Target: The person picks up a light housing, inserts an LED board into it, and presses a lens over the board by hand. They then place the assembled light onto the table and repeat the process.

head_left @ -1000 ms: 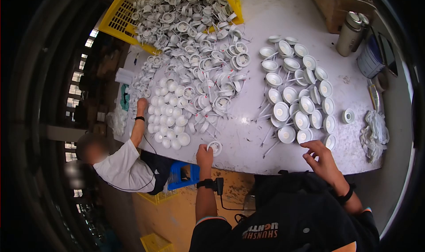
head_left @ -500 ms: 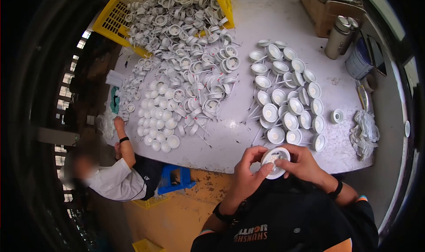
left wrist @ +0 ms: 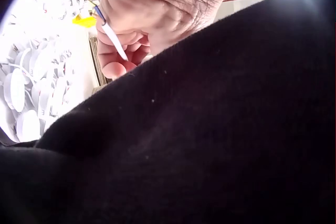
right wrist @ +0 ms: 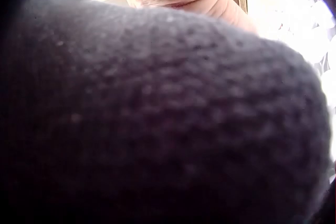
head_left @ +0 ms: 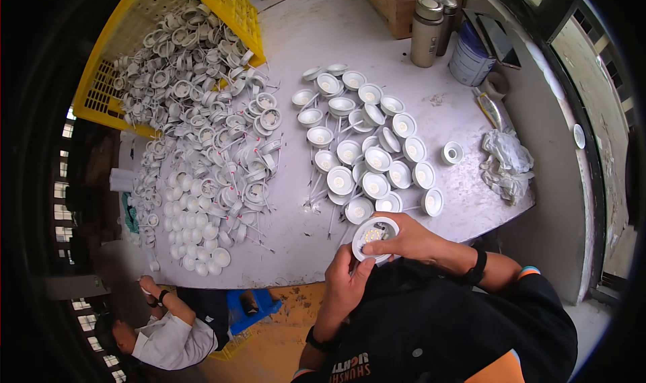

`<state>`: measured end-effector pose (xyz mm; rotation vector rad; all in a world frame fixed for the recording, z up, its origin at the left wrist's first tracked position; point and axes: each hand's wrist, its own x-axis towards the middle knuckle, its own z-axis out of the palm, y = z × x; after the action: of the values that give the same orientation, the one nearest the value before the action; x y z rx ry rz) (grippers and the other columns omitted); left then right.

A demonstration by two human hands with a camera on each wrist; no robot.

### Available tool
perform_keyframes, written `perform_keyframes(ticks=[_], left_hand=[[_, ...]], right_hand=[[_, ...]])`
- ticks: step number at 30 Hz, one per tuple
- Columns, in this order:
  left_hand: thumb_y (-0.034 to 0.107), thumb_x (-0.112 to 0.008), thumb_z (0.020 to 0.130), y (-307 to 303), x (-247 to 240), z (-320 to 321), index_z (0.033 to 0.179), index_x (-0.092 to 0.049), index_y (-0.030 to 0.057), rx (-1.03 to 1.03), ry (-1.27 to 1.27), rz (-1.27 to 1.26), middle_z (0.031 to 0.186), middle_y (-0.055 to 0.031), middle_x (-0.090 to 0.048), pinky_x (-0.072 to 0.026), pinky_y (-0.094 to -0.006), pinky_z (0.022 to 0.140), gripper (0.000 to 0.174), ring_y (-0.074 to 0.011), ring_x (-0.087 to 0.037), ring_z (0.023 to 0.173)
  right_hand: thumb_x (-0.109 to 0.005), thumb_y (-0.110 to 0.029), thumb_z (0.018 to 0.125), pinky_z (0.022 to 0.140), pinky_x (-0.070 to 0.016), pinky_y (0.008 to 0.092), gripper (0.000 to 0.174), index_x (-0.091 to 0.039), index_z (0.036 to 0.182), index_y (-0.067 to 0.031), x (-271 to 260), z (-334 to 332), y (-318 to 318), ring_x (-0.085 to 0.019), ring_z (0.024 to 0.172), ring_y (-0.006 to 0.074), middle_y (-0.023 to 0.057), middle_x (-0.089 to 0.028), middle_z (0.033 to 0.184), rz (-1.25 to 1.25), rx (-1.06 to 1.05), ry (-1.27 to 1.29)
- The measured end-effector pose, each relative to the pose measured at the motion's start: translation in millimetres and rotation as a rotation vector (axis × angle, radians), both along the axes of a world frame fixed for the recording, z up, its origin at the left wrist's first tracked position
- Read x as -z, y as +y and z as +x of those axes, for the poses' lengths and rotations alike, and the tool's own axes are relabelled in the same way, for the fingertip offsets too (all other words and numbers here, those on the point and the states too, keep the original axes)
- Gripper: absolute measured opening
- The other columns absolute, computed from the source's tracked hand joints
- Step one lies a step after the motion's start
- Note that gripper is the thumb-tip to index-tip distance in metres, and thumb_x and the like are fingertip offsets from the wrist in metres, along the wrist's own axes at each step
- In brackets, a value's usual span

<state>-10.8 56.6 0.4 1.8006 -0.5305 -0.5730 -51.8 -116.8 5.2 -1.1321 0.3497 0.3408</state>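
Observation:
A white round downlight (head_left: 359,237) with small yellow LED chips inside its rim is held up in front of the torso, over the table's front edge. My right hand (head_left: 418,240) grips it from the right, thumb over the rim and into the face. At its lower left, my left hand (head_left: 343,286) holds it with curled fingers, the thumb close to the rim. In the left wrist view a white cable (left wrist: 114,41) with bare coloured wire ends sticks out by the curled fingers. Dark cloth covers most of both wrist views; the right one shows only a strip of hand.
Rows of finished-looking downlights (head_left: 377,159) lie just beyond my hands. Leftward are white domed covers (head_left: 195,221), heaped housings (head_left: 222,137) and a yellow crate (head_left: 101,90). A lone ring (head_left: 452,153), plastic bag (head_left: 506,161) and flask (head_left: 426,33) stand right. Another person (head_left: 176,339) sits left.
My left hand brought the downlight from the left pile's front edge to my right hand, and both now hold it. It has since tilted, its face turned more leftward. The head view has swung right.

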Motion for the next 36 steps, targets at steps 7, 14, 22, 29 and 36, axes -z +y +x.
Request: perform_keyframes(ticks=[7, 14, 22, 29, 36], left_hand=[[0.016, -0.054, 0.088, -14, 1, 6, 0.111, -0.047, -0.0041, 0.075, 0.2, -0.01, 0.093, -0.0059, -0.055, -0.0429, -0.0222, 0.068, 0.031, -0.0087, -0.051, 0.078], [0.014, -0.053, 0.087, -25, 15, 15, 0.1, -0.05, -0.0015, -0.022, 0.577, -0.047, 0.063, 0.0016, -0.046, -0.0295, -0.0185, 0.044, 0.021, -0.003, -0.037, 0.051], [0.014, -0.054, 0.087, -34, 21, 22, 0.098, -0.05, -0.001, -0.032, 0.582, -0.064, 0.06, 0.0015, -0.045, -0.028, -0.0184, 0.043, 0.019, -0.0027, -0.036, 0.048], [0.014, -0.055, 0.086, -29, 26, 22, 0.098, -0.051, -0.0017, -0.029, 0.552, -0.03, 0.067, -0.0012, -0.052, -0.0326, -0.0178, 0.046, 0.021, -0.0039, -0.043, 0.052], [0.014, -0.055, 0.086, -34, 24, 18, 0.1, -0.052, -0.0029, -0.051, 0.553, -0.07, 0.083, -0.0059, -0.059, -0.0417, -0.0191, 0.054, 0.022, -0.0077, -0.055, 0.065]], right_hand=[[-0.073, -0.02, 0.073, 0.071, -0.0456, 0.0247, 0.035, -0.055, 0.098, -0.0017, 4, -5, -8, -0.055, 0.079, 0.0103, 0.0046, -0.06, 0.086, -0.207, 0.092, -0.083], [-0.058, -0.015, 0.084, 0.068, -0.0453, 0.0271, 0.024, -0.059, 0.105, -0.0028, 73, -36, -89, -0.057, 0.075, 0.0145, 0.0066, -0.059, 0.086, -0.768, 0.659, -0.133], [-0.074, -0.028, 0.065, 0.084, -0.0351, 0.038, 0.062, -0.051, 0.117, -0.0047, 139, -48, -162, -0.047, 0.102, 0.0255, 0.0093, -0.052, 0.113, -1.687, 0.366, 0.082], [-0.072, -0.029, 0.067, 0.08, -0.0359, 0.0361, 0.059, -0.052, 0.117, -0.0051, 142, -49, -165, -0.049, 0.1, 0.0238, 0.0091, -0.054, 0.11, -1.725, 0.294, 0.076], [-0.067, -0.025, 0.072, 0.078, -0.0394, 0.0377, 0.047, -0.055, 0.112, -0.0049, 139, -53, -165, -0.051, 0.095, 0.0274, 0.0113, -0.056, 0.103, -1.614, 0.384, 0.056]])
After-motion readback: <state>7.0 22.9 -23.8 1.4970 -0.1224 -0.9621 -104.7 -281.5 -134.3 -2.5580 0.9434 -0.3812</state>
